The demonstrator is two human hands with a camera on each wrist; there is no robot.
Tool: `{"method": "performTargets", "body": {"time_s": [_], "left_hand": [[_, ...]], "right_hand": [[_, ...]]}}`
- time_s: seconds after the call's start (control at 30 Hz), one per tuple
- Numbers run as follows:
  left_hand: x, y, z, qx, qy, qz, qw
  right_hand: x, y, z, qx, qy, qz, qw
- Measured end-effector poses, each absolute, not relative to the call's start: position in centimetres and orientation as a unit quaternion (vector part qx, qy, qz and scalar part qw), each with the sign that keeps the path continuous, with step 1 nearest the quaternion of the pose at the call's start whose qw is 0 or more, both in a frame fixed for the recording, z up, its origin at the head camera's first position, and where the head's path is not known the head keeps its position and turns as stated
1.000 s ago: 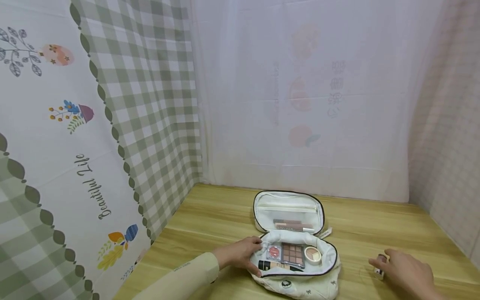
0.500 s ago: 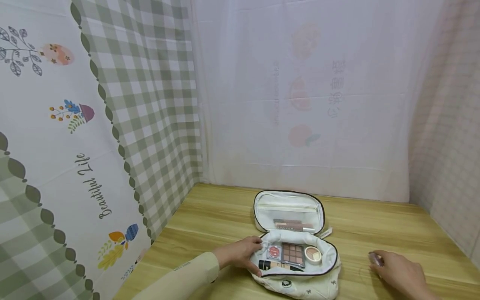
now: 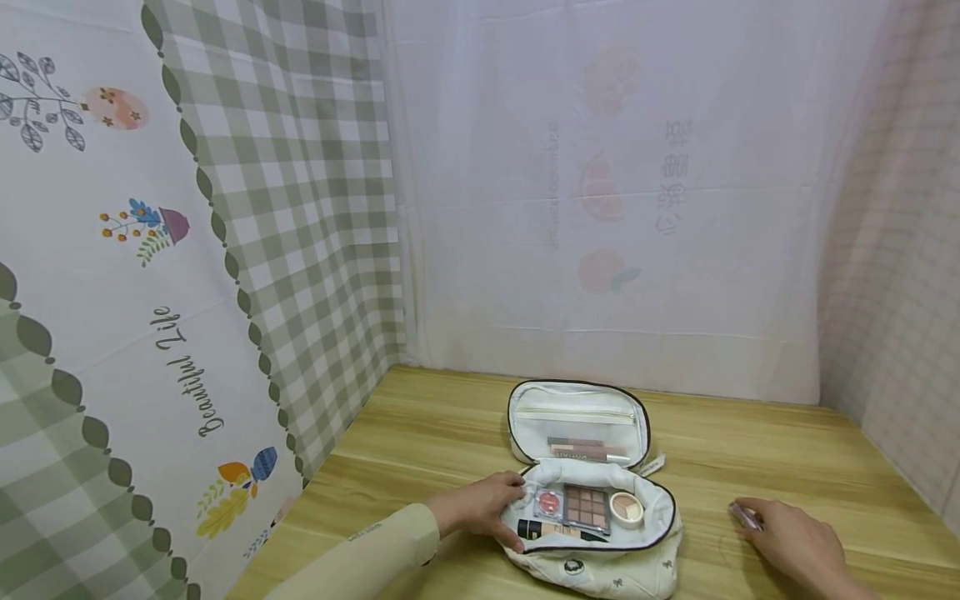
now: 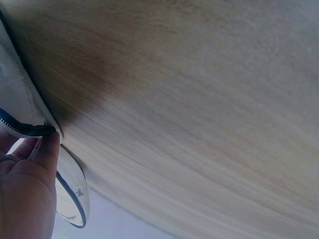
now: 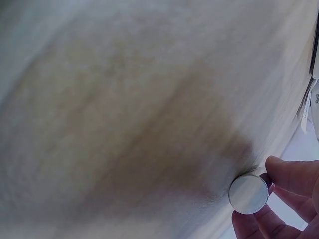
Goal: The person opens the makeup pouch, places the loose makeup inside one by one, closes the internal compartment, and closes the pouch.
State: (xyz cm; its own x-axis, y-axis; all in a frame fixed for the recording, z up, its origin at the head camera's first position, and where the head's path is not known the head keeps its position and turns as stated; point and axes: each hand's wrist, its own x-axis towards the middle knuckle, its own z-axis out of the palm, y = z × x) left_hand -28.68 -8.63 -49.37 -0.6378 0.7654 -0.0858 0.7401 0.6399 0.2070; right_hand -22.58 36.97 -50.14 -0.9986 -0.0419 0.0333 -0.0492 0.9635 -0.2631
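Note:
A cream cosmetic bag (image 3: 592,575) with dark zip edging sits unzipped on the table, its lid (image 3: 577,400) laid back. My left hand (image 3: 480,508) grips the left end of its rim; in the left wrist view the fingers pinch the zip edge (image 4: 30,130). In the bag are a blush compact (image 3: 548,503), an eyeshadow palette (image 3: 587,507), a round three-colour compact (image 3: 626,509) and a black-capped beige tube (image 3: 558,531). Right of the bag, my right hand (image 3: 798,537) holds a small cylinder (image 3: 745,517) by thumb and fingers. Its flat round end (image 5: 248,194) looks silvery.
Slim tubes (image 3: 588,451) show in the lid's see-through pocket. A white tag (image 3: 654,465) sticks out at the bag's hinge. The wood-grain table (image 3: 420,417) is bounded by a checked cloth (image 3: 300,167) on the left and a white curtain (image 3: 480,250) behind.
My right hand has picked up the small cylinder from the table's right side and tilted it, shifting slightly left. My left hand and the bag have stayed put.

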Motion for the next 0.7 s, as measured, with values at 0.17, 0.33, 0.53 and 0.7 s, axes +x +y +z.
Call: {"method": "performTargets", "body": {"time_s": [0.17,0.33,0.53,0.7], "left_hand": [[-28.6,-8.6,-49.3,0.414,0.903,0.077,0.081],[-28.6,-8.5,-49.3,0.411,0.904,0.079,0.085],[-28.6,-8.5,-49.3,0.408,0.905,0.081,0.087],[-28.5,-8.5,-49.3,0.408,0.905,0.081,0.085]], "right_hand": [[-22.6,37.0,-50.2,0.025,-0.991,0.132,0.019],[-22.5,36.7,-50.0,0.025,-0.991,0.129,0.026],[-22.3,36.1,-49.7,0.043,-0.987,0.128,0.083],[-22.4,35.2,-49.3,0.064,-0.977,0.139,0.145]]}}
